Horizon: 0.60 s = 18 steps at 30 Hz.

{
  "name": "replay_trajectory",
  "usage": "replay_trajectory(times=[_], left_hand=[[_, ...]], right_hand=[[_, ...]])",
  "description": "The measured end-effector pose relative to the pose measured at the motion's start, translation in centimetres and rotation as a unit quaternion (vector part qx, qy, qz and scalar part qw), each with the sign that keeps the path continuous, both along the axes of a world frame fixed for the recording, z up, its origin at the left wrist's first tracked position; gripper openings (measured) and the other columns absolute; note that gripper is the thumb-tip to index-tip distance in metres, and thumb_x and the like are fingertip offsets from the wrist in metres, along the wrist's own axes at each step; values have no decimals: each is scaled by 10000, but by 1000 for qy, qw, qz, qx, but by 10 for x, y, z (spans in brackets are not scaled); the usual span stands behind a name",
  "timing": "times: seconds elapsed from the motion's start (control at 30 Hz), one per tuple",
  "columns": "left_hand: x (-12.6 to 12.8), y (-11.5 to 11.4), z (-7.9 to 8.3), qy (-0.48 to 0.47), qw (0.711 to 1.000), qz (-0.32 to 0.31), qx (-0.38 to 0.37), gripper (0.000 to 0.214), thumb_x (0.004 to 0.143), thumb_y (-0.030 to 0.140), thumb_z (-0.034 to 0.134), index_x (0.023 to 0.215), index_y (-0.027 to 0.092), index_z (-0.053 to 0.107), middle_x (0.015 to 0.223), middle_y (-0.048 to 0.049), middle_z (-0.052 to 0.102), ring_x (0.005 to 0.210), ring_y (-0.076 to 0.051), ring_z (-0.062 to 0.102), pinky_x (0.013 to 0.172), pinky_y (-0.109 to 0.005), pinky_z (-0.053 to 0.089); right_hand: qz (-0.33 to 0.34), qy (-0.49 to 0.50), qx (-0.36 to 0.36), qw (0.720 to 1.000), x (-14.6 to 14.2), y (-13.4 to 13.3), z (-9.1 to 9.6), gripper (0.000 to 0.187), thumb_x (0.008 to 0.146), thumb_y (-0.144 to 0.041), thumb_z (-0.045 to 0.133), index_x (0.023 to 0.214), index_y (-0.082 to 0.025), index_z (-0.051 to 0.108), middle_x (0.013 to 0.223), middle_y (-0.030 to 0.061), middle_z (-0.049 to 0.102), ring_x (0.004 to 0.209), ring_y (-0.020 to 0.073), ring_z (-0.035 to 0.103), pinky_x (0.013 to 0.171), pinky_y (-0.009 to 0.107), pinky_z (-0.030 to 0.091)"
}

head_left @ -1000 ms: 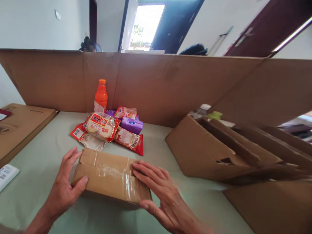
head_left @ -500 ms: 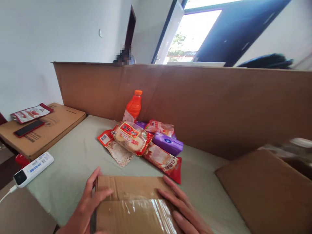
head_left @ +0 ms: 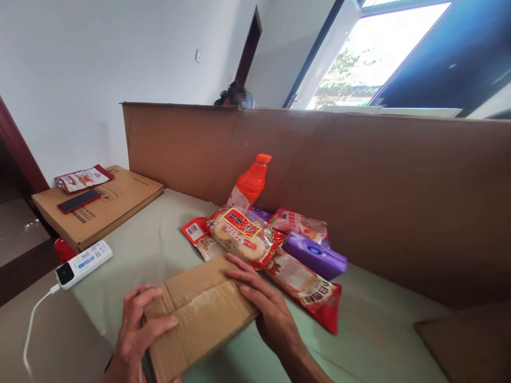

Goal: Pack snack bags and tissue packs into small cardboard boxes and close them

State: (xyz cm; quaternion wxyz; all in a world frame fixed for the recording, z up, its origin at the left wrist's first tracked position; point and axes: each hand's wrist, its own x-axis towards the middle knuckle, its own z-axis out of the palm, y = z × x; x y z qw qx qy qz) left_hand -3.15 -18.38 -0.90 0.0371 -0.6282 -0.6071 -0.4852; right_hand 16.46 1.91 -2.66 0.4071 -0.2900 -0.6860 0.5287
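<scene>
A taped brown cardboard box (head_left: 203, 314) is between my two hands in the foreground, slanting up toward the right. My left hand (head_left: 138, 324) is closed around its left end, with the thumb on the top face. My right hand (head_left: 261, 292) wraps its right end, fingers lying over the top corner. Just beyond the box is a heap of packaged goods: a bag of rice crackers (head_left: 243, 234), a long red-and-white snack packet (head_left: 303, 284), a purple tissue pack (head_left: 315, 255) and a pink-and-red packet (head_left: 299, 223). An orange drink bottle (head_left: 251, 181) leans behind them.
A tall cardboard panel (head_left: 359, 197) runs along the back of the green-covered table (head_left: 136, 244). At left, a flat carton (head_left: 120, 197) carries a phone (head_left: 79, 202) and a pouch (head_left: 83, 178). A white power bank (head_left: 83, 264) with a cable lies near the left edge.
The box has turned, its right end swinging up and away, and both hands have gone with it. The view has shifted left, so the surroundings appear further right.
</scene>
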Motion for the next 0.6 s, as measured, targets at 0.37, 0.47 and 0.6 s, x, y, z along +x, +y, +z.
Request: replay_trajectory(times=[0.37,0.47,0.6], left_hand=[[-117,72,66,122,954,227,151,307,731,310,676,1018,203,656,1178,-115,504,1103,-327,561,984,-520,476],[-166,130,81,112,939,284,161,315,753,374,673,992,169,658,1216,-124,477,1207,-336,510,1087,-506,391],[-214,209,74,84,942,311,95,355,714,364,690,1004,167,633,1311,-145,430,1309,-347,426,1139,-506,299]], right_hand=[[-123,137,18,983,-124,39,-3,495,921,-483,530,1323,-192,523,1332,154,607,1208,253,609,998,463,512],[-67,33,49,996,-129,32,-43,440,888,-468,568,1230,-194,608,1148,129,698,1017,246,687,844,415,589],[-30,8,70,997,-130,19,-78,327,830,-396,619,1083,-201,688,1064,111,734,875,220,711,794,359,605]])
